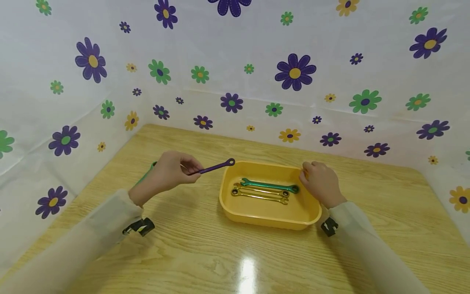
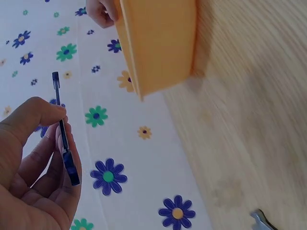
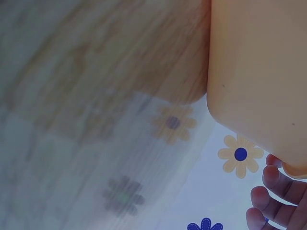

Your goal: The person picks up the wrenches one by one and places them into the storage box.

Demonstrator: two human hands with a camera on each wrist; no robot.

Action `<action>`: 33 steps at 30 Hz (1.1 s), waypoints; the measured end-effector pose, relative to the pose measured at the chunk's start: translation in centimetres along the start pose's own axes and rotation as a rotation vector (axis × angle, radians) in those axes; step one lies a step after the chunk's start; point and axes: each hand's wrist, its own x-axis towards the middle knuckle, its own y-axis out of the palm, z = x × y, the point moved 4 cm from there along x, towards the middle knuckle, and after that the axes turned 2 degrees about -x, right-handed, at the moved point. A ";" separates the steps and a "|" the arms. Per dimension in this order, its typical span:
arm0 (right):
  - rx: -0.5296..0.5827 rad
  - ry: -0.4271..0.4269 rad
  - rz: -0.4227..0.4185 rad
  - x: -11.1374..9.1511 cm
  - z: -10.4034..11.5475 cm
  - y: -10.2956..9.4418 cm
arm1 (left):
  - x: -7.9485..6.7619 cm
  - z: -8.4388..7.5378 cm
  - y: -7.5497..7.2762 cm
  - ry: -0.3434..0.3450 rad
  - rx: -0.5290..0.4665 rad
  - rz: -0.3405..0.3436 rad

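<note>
My left hand (image 1: 169, 173) pinches a purple combination wrench (image 1: 216, 168) between thumb and fingers. Its ring end points right, up at the left rim of a yellow plastic bin (image 1: 269, 223); the fingers hide the other end. In the left wrist view the wrench (image 2: 62, 129) shows edge-on. At the bin's right end my right hand (image 1: 321, 183) grips the rim, fingers curled over it; the right wrist view shows the fingers (image 3: 278, 184) by that rim. Inside the bin lie a green wrench (image 1: 269, 186) and two gold wrenches (image 1: 262, 197), roughly side by side.
Another green wrench (image 1: 143, 177) lies on the wooden table (image 1: 205, 253) beyond my left wrist, partly hidden by it. Flower-patterned white sheeting (image 1: 257, 87) stands along the table's back and sides.
</note>
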 end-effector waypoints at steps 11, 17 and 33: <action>0.002 0.007 0.008 0.0 0.0 -0.1 | 1.4 -3.4 2.3 0.083 -0.018 0.053; 0.000 0.006 -0.002 0.0 -0.1 0.0 | 2.1 -5.0 3.4 0.122 -0.028 0.087; -0.001 0.009 -0.020 0.1 -0.2 0.1 | 4.6 -6.9 7.3 0.206 -0.057 0.140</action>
